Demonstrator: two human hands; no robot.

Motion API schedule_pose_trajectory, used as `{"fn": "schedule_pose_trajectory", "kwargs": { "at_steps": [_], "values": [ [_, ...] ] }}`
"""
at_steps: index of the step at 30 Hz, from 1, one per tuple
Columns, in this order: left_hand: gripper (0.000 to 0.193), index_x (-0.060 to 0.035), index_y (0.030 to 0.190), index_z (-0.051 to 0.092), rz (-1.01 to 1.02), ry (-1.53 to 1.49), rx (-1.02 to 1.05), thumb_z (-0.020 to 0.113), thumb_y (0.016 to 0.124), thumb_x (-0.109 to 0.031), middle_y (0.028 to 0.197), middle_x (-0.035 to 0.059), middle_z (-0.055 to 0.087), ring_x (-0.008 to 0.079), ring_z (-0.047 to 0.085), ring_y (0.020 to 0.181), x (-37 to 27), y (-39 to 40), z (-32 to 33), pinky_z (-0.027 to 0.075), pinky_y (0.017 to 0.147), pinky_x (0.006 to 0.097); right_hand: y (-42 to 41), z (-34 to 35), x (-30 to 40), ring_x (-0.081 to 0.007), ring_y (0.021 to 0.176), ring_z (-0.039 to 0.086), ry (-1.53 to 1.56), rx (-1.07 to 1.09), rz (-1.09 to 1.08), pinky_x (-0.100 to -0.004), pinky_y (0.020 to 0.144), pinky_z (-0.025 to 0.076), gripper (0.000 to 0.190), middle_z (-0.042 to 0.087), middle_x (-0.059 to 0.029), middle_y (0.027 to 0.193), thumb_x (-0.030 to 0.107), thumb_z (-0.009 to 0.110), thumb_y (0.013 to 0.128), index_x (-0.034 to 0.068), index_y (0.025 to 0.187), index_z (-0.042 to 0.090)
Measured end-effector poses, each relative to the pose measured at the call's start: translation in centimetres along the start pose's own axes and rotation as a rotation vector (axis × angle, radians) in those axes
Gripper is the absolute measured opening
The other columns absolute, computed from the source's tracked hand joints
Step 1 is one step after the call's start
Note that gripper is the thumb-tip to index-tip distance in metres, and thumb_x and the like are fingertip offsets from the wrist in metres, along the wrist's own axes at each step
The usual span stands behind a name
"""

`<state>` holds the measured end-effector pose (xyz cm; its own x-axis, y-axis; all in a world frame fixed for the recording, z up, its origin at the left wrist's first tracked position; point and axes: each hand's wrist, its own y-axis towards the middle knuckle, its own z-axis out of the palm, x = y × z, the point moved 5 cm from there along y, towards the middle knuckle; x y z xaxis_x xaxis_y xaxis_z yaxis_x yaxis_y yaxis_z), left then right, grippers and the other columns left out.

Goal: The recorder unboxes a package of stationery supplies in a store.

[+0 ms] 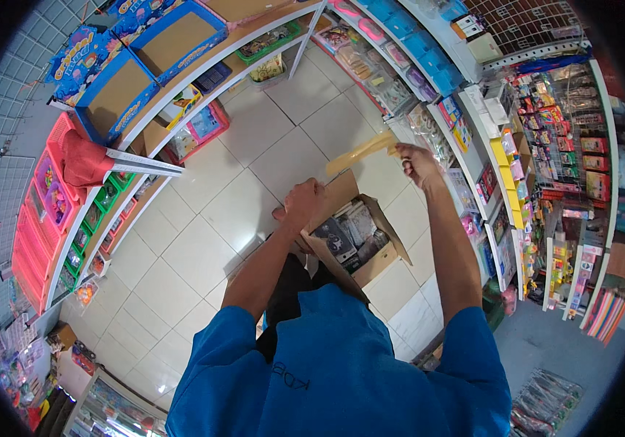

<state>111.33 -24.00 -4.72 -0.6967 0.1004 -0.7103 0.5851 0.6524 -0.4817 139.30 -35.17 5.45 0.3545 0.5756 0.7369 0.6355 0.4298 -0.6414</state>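
An opened cardboard box [382, 259] stands on the tiled floor in front of my knees, its flaps spread. Inside lie a dark printed package [336, 238] and several clear-wrapped items [360, 225]. My right hand [417, 164], beyond the box at the right, pinches one end of a long strip of yellowish packing tape [360, 155]. The strip stretches left through the air towards the raised box flap. My left hand [304, 201] is curled at the box's left side, next to that flap; whether its fingers grip the flap is hidden.
Shelves of packaged goods [487, 185] curve along the right side. On the left, a shelf holds blue display trays [177, 41], pink baskets [36, 235] and green bins [93, 216]. A red cloth [85, 160] hangs over a shelf end. A glass case [110, 409] is at lower left.
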Motion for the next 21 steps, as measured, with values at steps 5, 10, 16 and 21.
{"fn": "schedule_pose_trajectory", "kwargs": {
  "at_steps": [5, 10, 16, 21],
  "values": [
    [0.032, -0.0141, 0.111, 0.060, 0.146, 0.041, -0.101, 0.057, 0.085, -0.032, 0.092, 0.0141, 0.070, 0.0360, 0.066, 0.092, -1.1, 0.4, 0.0, 0.052, 0.080, 0.0476, 1.1, 1.3, -4.3, -0.0062, 0.052, 0.044, 0.059, -0.042, 0.076, -0.0202, 0.044, 0.036, 0.029, 0.056, 0.0011, 0.075, 0.005, 0.060, 0.083, 0.003, 0.111, 0.065],
    [0.036, -0.0061, 0.116, 0.053, 0.077, -0.445, 0.024, 0.060, 0.084, -0.022, 0.093, 0.0166, 0.067, 0.0334, 0.068, 0.082, 0.2, 1.2, 0.8, 0.054, 0.075, 0.0433, 0.5, -0.1, -1.5, -0.0077, 0.057, 0.049, -0.150, -0.165, -0.218, -0.0227, 0.051, 0.040, 0.035, 0.061, -0.0011, 0.080, 0.004, 0.060, 0.082, 0.002, 0.117, 0.064],
    [0.046, -0.0053, 0.122, 0.047, 0.178, -0.445, 0.181, 0.063, 0.083, -0.024, 0.091, 0.0133, 0.066, 0.0286, 0.068, 0.085, 0.1, 1.1, 0.5, 0.053, 0.077, 0.0395, 0.3, -2.5, 5.1, -0.0092, 0.077, 0.058, -0.534, -0.117, -0.541, -0.0244, 0.070, 0.047, 0.029, 0.068, -0.0037, 0.093, -0.003, 0.061, 0.081, 0.002, 0.108, 0.069],
    [0.059, -0.0071, 0.127, 0.043, 0.252, -0.261, 0.212, 0.069, 0.080, -0.031, 0.104, 0.0134, 0.063, 0.0289, 0.064, 0.096, -1.5, -0.6, 0.0, 0.050, 0.085, 0.0388, -0.8, -2.2, 11.0, -0.0076, 0.077, 0.057, -0.398, 0.038, -0.561, -0.0231, 0.067, 0.045, 0.027, 0.068, -0.0018, 0.094, -0.002, 0.061, 0.081, 0.003, 0.107, 0.069]
  ]
}}
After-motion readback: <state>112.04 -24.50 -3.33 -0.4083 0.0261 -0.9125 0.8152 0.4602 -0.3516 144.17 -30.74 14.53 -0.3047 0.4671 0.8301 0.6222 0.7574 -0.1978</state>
